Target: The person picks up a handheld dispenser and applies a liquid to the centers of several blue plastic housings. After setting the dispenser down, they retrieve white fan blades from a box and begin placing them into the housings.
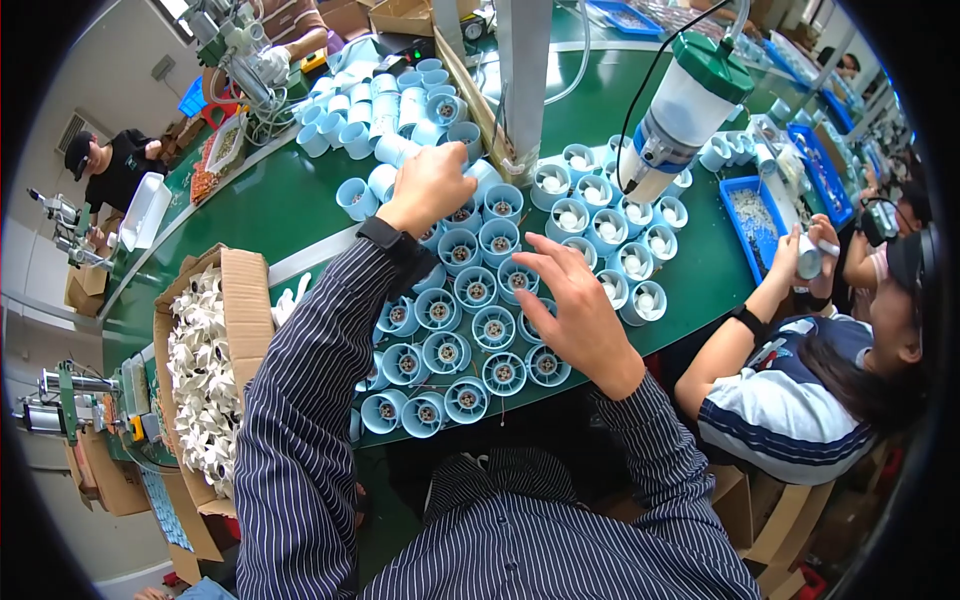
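A long green surface (290,200) is curving away through the room, edged by a pale rail. Cardboard boxes (240,300) are standing against its near left side, more sitting at the far end (400,15). Blue trays (750,215) are lying along the right. A grey metal post (523,70) is rising from the middle. A pale wall (110,80) with a vent (75,130) is closing the left side. Light is falling evenly from above, shining off the green top. Other people are sitting at the left and right edges.

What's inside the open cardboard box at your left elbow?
The open cardboard box is heaped with small white plastic fan-shaped parts. Its bottom is buried, and the striped left sleeve covers its near corner.
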Available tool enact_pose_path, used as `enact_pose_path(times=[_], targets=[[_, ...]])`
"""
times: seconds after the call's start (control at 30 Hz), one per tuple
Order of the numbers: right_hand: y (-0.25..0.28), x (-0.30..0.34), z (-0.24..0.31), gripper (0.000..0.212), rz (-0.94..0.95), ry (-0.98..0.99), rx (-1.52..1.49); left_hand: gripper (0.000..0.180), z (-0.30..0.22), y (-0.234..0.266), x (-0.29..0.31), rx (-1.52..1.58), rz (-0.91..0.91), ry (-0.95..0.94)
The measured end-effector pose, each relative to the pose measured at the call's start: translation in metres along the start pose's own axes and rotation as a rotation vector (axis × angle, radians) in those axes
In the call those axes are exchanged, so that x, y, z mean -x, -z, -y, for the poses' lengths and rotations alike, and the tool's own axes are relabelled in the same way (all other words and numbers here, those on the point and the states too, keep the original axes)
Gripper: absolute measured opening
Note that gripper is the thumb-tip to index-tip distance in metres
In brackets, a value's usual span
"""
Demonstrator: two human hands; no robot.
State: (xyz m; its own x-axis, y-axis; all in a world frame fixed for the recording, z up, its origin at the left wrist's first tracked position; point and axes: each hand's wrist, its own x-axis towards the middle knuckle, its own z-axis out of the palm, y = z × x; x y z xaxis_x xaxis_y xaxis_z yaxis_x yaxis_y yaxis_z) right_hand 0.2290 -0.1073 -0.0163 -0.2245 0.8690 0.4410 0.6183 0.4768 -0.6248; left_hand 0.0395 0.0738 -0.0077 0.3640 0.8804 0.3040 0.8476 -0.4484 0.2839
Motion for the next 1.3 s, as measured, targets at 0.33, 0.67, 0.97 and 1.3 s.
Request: enact_pose_path(times=[0.33, 0.67, 0.97, 1.3], targets=[[0.002, 0.004, -0.003, 0.035, -0.017, -0.028, -0.004, 0.025, 0.002, 0.002, -0.008, 0.824, 0.062, 0.503], [0.003, 0.008, 0.005, 0.033, -0.032, 0.005, -0.013, 0.017, 0.032, 0.043, 0.010, 0.939, -0.030, 0.566], [0.000, 0.007, 0.014, 0.033, -0.010, 0.009, -0.036, 0.023, 0.030, 0.026, 0.017, 0.533, -0.170, 0.203], [0.010, 0.015, 0.009, 0.031, -0.030, -0.014, 0.000, 0.018, 0.024, 0.009, 0.009, 0.036, -0.288, -0.193]])
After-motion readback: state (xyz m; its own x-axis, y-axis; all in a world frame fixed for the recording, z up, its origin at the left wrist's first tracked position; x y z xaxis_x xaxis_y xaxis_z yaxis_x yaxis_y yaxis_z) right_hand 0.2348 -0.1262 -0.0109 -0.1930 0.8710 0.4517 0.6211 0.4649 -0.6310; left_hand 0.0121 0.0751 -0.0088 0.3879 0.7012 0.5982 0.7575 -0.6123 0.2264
